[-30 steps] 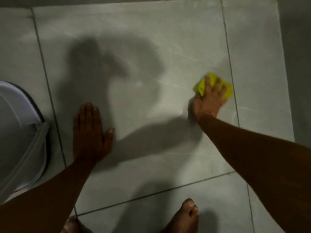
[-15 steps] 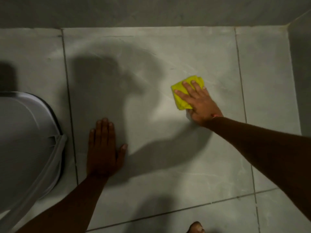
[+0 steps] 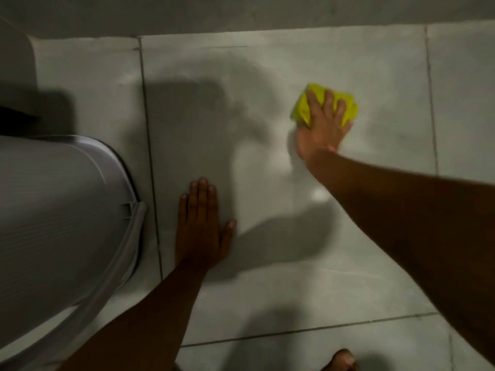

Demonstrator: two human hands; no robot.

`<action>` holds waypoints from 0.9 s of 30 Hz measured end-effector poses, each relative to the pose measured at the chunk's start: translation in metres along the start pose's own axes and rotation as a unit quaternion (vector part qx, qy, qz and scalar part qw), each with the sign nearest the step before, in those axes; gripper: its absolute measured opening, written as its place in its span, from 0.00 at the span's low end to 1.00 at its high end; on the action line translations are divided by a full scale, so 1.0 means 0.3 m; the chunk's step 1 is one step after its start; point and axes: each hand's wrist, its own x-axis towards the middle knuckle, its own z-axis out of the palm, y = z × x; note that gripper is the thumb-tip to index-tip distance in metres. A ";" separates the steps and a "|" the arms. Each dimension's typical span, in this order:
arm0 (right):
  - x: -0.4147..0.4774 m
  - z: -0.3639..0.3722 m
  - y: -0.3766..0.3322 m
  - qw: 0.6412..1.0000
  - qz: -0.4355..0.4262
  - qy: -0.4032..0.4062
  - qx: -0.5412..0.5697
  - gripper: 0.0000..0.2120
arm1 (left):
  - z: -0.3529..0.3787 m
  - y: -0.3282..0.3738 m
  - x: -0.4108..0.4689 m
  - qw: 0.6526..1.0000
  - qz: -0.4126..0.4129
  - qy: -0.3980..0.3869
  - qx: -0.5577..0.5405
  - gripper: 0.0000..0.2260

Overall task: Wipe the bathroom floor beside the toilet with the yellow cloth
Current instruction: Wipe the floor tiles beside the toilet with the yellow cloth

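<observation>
A folded yellow cloth (image 3: pixel 302 109) lies flat on the grey tiled floor (image 3: pixel 267 285), right of centre and near the back wall. My right hand (image 3: pixel 321 127) presses down on it, fingers spread over the cloth and pointing away from me. The white toilet (image 3: pixel 53 223) fills the left side. My left hand (image 3: pixel 202 228) rests flat on the tile just right of the toilet, palm down, fingers together, holding nothing.
The back wall (image 3: pixel 241 14) meets the floor along the top. Dark grout lines (image 3: pixel 150 156) cross the tiles. A bare foot (image 3: pixel 341 361) shows at the bottom edge. My shadow darkens the tile between the hands.
My right hand with the cloth swept left across the tile, then back to the right and farther from me. The view shifted, so more of the toilet shows. My left hand stayed planted.
</observation>
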 end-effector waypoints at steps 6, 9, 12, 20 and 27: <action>-0.287 0.078 -0.028 0.926 -0.357 -0.091 -0.088 0.33 | -0.012 0.008 0.001 1.000 0.000 -0.006 -0.010 0.36; -0.330 0.025 0.191 0.933 -0.336 -0.094 -0.088 0.35 | -0.007 0.004 -0.005 1.000 0.004 -0.002 -0.020 0.36; -0.273 0.051 0.115 0.983 -0.171 -0.036 -0.063 0.35 | 0.003 -0.001 -0.004 1.000 0.007 0.001 -0.018 0.36; -0.576 0.008 0.447 0.844 -0.490 -0.124 -0.177 0.37 | 0.004 -0.006 -0.002 1.000 0.010 0.001 -0.028 0.37; -0.364 0.051 0.158 0.994 -0.091 -0.001 -0.060 0.36 | -0.005 0.003 0.001 0.999 0.016 -0.011 -0.031 0.36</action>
